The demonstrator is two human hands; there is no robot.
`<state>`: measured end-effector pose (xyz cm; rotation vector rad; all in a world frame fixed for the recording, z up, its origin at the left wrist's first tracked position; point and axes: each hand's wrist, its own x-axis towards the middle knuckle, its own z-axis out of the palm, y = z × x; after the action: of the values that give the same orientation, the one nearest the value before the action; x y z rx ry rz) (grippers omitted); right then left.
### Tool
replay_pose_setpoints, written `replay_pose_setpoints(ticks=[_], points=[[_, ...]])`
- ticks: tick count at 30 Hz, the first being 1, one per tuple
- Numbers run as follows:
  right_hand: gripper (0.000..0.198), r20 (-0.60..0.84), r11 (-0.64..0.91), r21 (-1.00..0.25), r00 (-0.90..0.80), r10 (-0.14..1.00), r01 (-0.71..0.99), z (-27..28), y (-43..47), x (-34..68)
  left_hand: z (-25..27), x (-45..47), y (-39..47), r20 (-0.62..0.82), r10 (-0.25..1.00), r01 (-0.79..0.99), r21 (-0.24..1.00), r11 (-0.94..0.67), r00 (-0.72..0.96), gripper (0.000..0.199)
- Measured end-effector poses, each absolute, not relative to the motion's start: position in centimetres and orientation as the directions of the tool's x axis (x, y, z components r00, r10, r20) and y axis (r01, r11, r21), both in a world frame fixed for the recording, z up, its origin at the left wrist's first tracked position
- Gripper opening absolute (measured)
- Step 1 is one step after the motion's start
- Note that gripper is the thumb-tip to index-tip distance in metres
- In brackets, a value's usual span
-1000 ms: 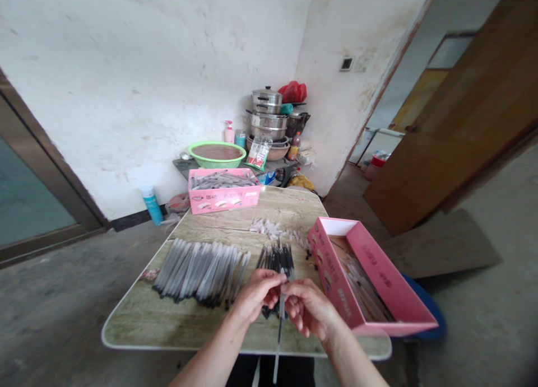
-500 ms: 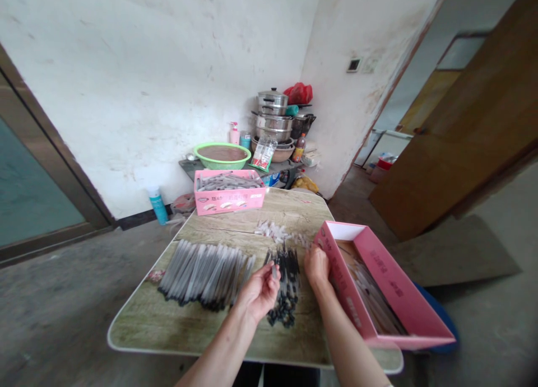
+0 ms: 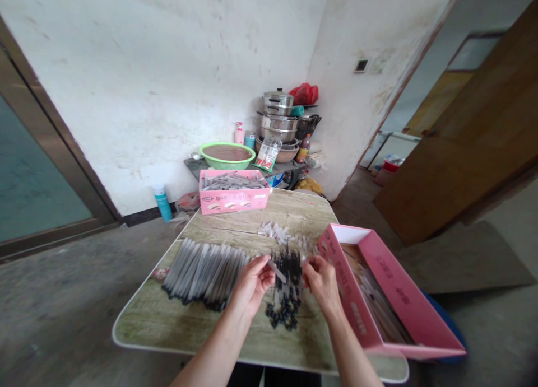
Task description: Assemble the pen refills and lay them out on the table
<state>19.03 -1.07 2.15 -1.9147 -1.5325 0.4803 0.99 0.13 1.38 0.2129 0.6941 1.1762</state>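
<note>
My left hand pinches one end of a greyish translucent tube, which slants down to the right. Level with it, my right hand has thumb and forefinger closed on what looks like a small white plastic piece, mostly covered by the fingers. Between and below both hands lies a bundle of thin black sticks with black knobbed ends. To the left, a row of long translucent tubes with black ends lies side by side. Beyond the hands are scattered small white pieces.
A pink box of tubes stands at the table's far edge. Another pink box, holding long pale pieces, is close to my right arm. Behind the table are a green basin and stacked pots.
My right hand has come back from the white pieces beside the box, toward my left hand. The tube in my left hand now points toward my right hand. The view has shifted slightly.
</note>
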Motion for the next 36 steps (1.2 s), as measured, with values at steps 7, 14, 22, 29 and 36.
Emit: replay_pose_setpoints(ticks=[7,14,22,29,36], points=[[0.022,0.064,0.068,-0.997,0.116,0.991,-0.031,4.4,-7.7,17.7,2.2,1.7,-0.6,-0.282,0.946,-0.758,0.578,0.301,0.16,0.022],[0.024,0.018,0.048,-0.939,0.089,0.996,-0.34,4.9,-9.2,16.6,2.7,2.5,-1.8,-0.244,0.953,-0.74,0.605,0.293,0.178,0.024],[0.019,-0.045,0.009,-0.89,0.107,0.993,-0.455,4.3,-9.2,15.7,1.9,2.3,-2.0,-0.273,0.95,-0.74,0.606,0.292,0.151,0.025],[0.021,-0.003,0.112,-0.931,0.314,0.949,-0.346,3.9,-8.8,15.2,2.2,2.3,-2.3,-0.289,0.953,-0.746,0.613,0.261,0.096,0.027],[0.019,0.045,0.156,-0.961,0.424,0.905,-0.23,3.2,-8.5,15.2,2.0,2.4,-2.4,-0.239,0.968,-0.716,0.663,0.218,0.073,0.028]])
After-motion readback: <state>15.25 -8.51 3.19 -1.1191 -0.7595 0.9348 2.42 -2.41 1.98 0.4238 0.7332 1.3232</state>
